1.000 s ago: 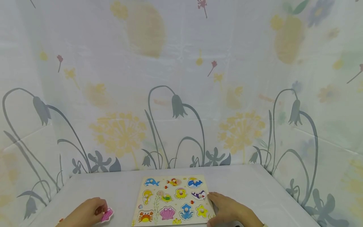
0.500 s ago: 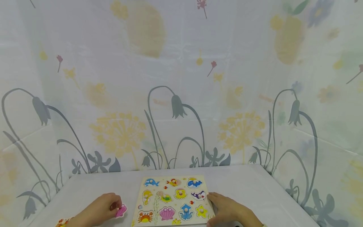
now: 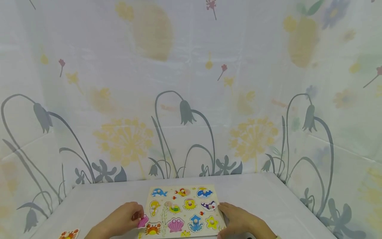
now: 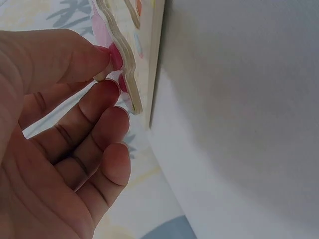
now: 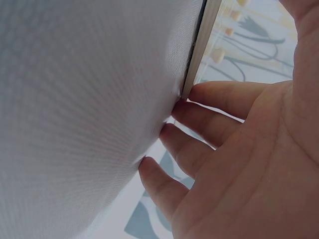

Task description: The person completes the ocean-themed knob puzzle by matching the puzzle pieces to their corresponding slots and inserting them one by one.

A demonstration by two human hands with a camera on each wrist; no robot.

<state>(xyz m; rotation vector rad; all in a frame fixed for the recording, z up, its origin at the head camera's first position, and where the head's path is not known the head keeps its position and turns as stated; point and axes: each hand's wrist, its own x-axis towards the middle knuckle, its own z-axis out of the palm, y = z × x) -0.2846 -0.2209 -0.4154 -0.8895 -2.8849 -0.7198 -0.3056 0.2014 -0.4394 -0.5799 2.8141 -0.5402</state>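
Observation:
My left hand pinches a pink shell puzzle piece between thumb and fingers. In the left wrist view the shell piece is tilted up on its side near the board's edge, the other fingers loosely bent. From the head, the piece overlaps the left edge of a wooden sea-animal puzzle board, beside the crab picture. A printed pink shell shows in the board's front row. My right hand lies along the board's right side, a fingertip touching the board edge and other fingertips pressing the white cloth.
A crab puzzle piece lies on the white table at the front left. Several knobbed animal pieces, such as a blue whale, sit in the board. A flower-printed curtain hangs behind and at both sides.
My left hand has carried the shell piece rightward from the table to the board's left edge, bringing the crab piece into view at front left. My right hand and the board have stayed in place.

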